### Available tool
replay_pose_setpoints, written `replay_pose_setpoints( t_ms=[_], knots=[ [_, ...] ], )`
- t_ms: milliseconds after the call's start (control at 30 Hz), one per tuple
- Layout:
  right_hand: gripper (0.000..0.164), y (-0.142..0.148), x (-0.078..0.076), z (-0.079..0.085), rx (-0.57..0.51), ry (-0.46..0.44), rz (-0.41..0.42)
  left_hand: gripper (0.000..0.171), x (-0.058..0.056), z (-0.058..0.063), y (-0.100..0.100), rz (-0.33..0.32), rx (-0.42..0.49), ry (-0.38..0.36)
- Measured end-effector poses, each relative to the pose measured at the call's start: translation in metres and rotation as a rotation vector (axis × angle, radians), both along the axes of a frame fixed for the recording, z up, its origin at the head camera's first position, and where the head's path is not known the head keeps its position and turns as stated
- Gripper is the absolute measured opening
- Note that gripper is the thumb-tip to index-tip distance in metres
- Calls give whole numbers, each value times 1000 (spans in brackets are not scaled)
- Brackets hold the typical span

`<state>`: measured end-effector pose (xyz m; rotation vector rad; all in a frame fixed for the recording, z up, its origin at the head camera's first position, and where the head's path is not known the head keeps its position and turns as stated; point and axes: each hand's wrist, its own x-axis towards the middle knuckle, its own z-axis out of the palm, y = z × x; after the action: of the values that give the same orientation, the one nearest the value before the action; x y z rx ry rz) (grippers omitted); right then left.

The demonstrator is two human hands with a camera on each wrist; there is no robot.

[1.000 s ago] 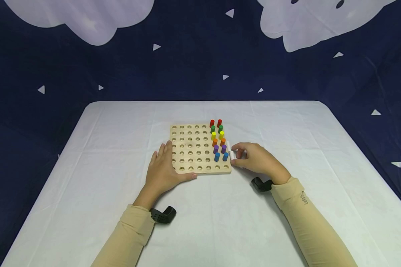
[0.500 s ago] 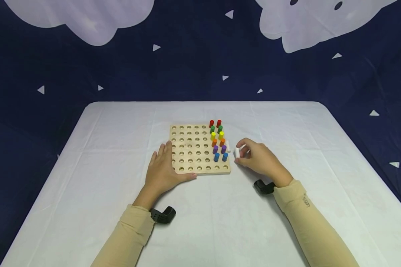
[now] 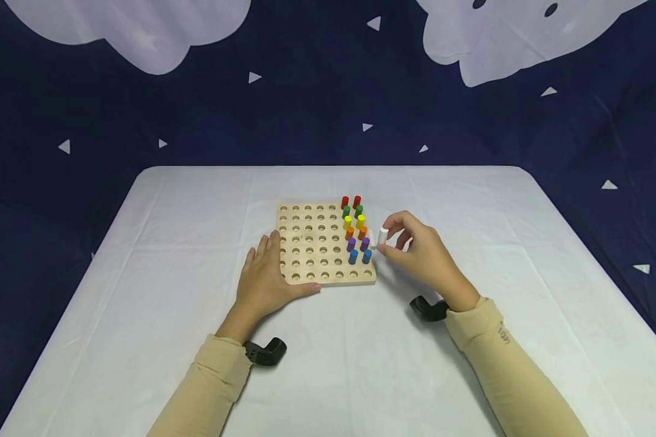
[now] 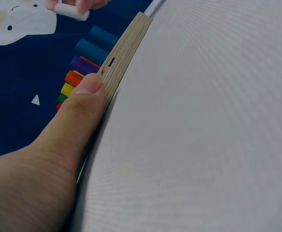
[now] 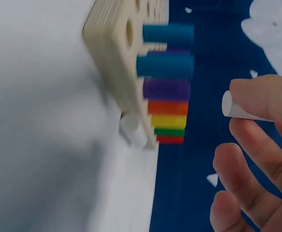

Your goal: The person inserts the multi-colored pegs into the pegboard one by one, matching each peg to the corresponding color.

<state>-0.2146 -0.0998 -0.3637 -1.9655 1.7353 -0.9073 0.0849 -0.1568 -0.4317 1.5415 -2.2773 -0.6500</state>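
A wooden pegboard (image 3: 323, 267) with rows of round holes lies on the table. Pairs of red, green, yellow, orange, purple and blue pegs (image 3: 366, 257) stand along its right side; the nearest row's holes there are bare. My left hand (image 3: 263, 276) rests against the board's left edge with straight fingers, its thumb (image 4: 85, 96) along the front edge. Just right of the board, my right hand (image 3: 423, 252) pinches a white peg (image 3: 383, 236) between thumb and forefinger, raised and nearly upright. Another white peg (image 5: 133, 128) lies on the table against the board's right edge.
A white cloth (image 3: 328, 364) covers the table. Behind it hangs a dark blue backdrop (image 3: 317, 109) with pale clouds and small triangles. A black wrist device (image 3: 430, 308) sits at each cuff.
My right hand has drawn one white peg away from the board's right edge, then lifted it and brought it back leftward. The left hand stays in place.
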Motion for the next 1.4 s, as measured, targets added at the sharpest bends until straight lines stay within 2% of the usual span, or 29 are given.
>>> replay_pose_setpoints(
  t_ms=[200, 467, 1000, 1400],
  knots=[
    [36, 5, 17, 0, -36, 4, 72, 146, 0, 0, 0, 1, 2, 0],
    [30, 7, 30, -5, -34, 73, 133, 146, -1, 0, 0, -3, 5, 4],
    [24, 4, 37, -11, 50, 122, 136, 146, 0, 0, 0, 1, 9, -3],
    [24, 3, 38, -17, 148, 82, 145, 145, 0, 1, -1, -1, 1, -4]
  ],
)
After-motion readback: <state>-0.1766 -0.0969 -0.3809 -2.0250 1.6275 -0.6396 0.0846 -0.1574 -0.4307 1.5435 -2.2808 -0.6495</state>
